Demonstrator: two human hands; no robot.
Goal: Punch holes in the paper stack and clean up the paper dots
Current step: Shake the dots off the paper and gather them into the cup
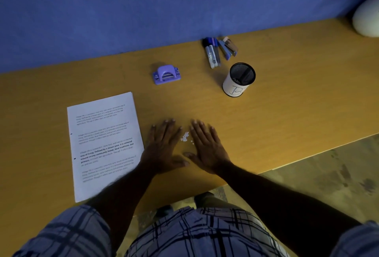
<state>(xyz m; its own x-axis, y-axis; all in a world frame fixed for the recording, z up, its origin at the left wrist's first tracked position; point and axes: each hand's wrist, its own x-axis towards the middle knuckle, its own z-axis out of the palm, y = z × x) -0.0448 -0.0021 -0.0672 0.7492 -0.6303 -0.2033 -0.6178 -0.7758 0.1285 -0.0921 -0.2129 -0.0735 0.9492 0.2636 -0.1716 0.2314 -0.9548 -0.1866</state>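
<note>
Past the plaid clothes (184, 234), the left hand (164, 146) and right hand (207, 148) lie flat and open, holding nothing, either side of the paper dots (185, 136) on the desk (287, 113) beside the paper stack (102, 144); both hands should close in gently, edges down, lest the seemingly few dots scatter.

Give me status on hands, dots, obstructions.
Left hand and right hand open, flat on desk, flanking dots. Stack punched, beside left hand. Punch, cup farther back, clear.

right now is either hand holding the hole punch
No, the hole punch sits untouched farther back, while the left hand and right hand lie flat on either side of the paper dots.
</note>
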